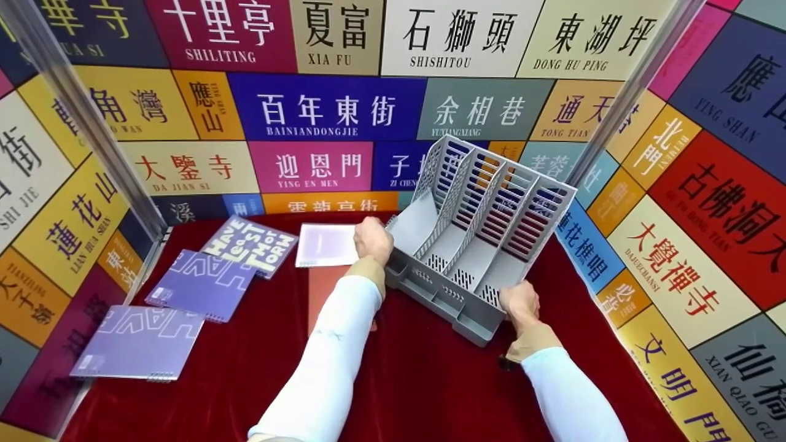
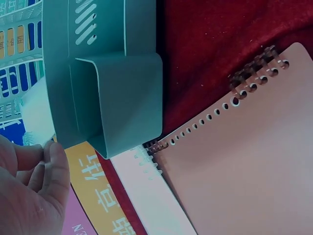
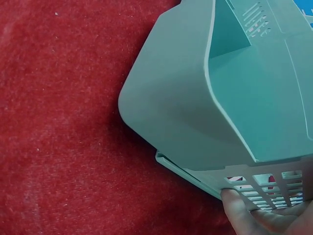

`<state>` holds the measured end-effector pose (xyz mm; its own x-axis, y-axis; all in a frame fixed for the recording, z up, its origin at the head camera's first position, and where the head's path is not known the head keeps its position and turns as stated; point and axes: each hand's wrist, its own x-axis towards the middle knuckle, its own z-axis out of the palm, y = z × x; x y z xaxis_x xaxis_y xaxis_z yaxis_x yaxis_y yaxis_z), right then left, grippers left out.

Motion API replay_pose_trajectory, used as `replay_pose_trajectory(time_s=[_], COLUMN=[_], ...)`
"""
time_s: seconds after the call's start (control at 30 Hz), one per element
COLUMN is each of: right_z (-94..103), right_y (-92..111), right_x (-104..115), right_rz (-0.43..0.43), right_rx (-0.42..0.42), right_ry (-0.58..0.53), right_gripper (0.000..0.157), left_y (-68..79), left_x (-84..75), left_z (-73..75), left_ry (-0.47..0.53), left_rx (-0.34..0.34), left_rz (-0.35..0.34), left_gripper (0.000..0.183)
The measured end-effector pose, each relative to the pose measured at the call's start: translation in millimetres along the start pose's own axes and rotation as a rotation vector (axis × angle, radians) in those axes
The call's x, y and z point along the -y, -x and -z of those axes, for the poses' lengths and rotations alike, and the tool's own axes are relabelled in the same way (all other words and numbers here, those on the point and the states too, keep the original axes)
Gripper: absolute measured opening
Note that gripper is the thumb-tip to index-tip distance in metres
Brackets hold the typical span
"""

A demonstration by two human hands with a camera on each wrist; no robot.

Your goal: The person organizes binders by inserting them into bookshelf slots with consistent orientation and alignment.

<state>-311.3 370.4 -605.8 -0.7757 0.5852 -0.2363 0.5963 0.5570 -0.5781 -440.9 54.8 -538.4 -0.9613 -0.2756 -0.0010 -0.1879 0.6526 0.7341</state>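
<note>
A grey file rack (image 1: 454, 294) with upright dividers stands at an angle on the red cloth, with a tray-like front section. My left hand (image 1: 373, 240) grips its left side, fingers curled at the edge in the left wrist view. At the right front corner my right hand (image 1: 521, 304) holds the slotted side wall (image 3: 264, 183); the thumb shows, while other fingers are partly hidden. A pale spiral-bound notebook (image 1: 416, 224) lies in the leftmost compartment, its coil close by my left fingers (image 2: 56, 166).
Left on the red cloth (image 1: 245, 380) lie two purple notebooks (image 1: 138, 341) and one with white lettering (image 1: 252, 245). Beside my left forearm are a pale lilac notebook (image 1: 325, 244) and a salmon-coloured spiral notebook (image 2: 244, 156). Panels with colourful signs (image 1: 331, 107) enclose the back and sides.
</note>
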Motion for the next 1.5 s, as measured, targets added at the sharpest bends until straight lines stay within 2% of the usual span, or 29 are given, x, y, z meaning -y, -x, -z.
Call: replay_pose_trajectory(time_s=[0.23,0.47,0.8,1.0,1.2,1.5], right_z=[-3.2,-1.2,-0.3,-0.5,1.2,3.3], right_y=[3.1,2.0,3.7,2.6,1.2,4.0], right_x=[-0.6,3.9,6.8,5.0,1.9,1.5], right_rz=[0.009,0.002,0.007,0.009,0.009,0.008], right_rx=[0.012,0.024,0.021,0.019,0.019,0.018], right_ry=[0.004,-0.001,-0.007,-0.006,0.0,-0.009], right_gripper=[0.055,0.06,0.055,0.05,0.05,0.055], left_y=[3.0,8.9,6.0,4.1,4.4,3.6], left_x=[7.8,9.4,22.0,30.5,39.7,56.7], left_z=[2.2,9.0,28.6,43.5,51.0,57.4], left_ry=[0.037,-0.004,-0.065,-0.118,-0.154,-0.308], left_rx=[0.046,0.063,0.086,0.115,0.112,0.172], left_rz=[0.031,-0.071,-0.117,-0.16,-0.158,-0.082], left_gripper=[0.027,0.027,0.017,0.022,0.031,0.044])
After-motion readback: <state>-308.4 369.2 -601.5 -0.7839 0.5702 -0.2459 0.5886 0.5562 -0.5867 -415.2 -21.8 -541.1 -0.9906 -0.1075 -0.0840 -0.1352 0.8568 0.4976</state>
